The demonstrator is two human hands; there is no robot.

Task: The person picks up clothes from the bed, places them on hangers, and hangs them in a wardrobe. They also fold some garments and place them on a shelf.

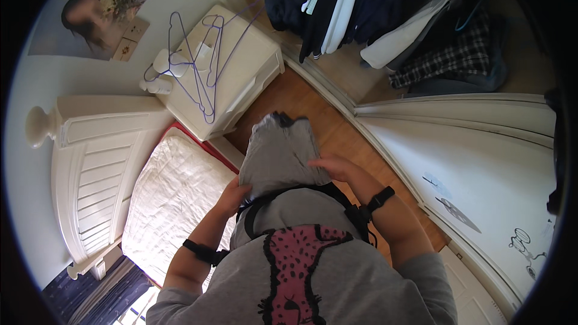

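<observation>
A folded grey garment with a dark edge at its far end is held up in front of my waist. My left hand grips its near left corner, thumb on top. On the opposite side, my right hand has hold of the right edge, its fingers lying partly on the cloth. Several purple wire hangers lie tangled on the cream nightstand beyond the garment.
To the left stand a white bed headboard and a mattress with a quilted cover. An open wardrobe at upper right holds hanging clothes; its white sliding door runs down the right. A toilet roll and a white bottle sit on the nightstand.
</observation>
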